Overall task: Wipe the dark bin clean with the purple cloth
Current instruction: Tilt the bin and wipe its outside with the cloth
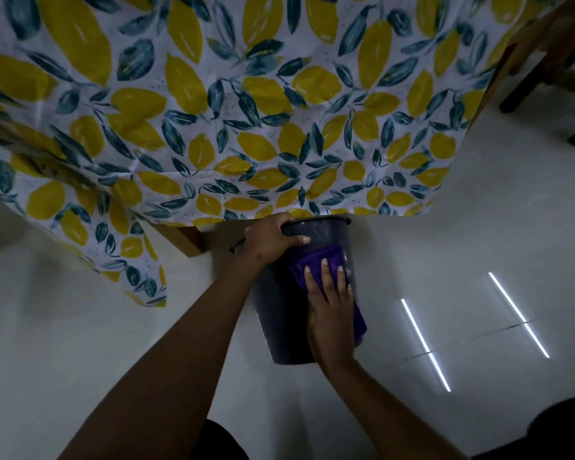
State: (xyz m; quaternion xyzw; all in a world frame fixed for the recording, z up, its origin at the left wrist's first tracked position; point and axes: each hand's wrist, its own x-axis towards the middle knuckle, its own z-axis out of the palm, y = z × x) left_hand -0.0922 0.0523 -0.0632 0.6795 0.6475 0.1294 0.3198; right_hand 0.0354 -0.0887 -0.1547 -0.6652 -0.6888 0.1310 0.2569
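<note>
The dark bin (pixel 279 313) stands on the pale floor just below the hanging edge of the tablecloth. My left hand (pixel 269 242) grips its rim at the left side, thumb over the edge. My right hand (pixel 329 300) lies flat on the bin's outer wall, fingers spread, pressing the purple cloth (pixel 316 260) against it. The cloth shows above my fingertips and again below my palm on the bin's right side. The bin's far rim is partly tucked under the tablecloth.
A lemon-and-leaf patterned tablecloth (pixel 246 111) drapes over a table and fills the upper view. A wooden table leg (pixel 186 239) stands left of the bin. Chair legs (pixel 551 71) are at the upper right. The glossy tiled floor (pixel 478 260) reflects two light strips.
</note>
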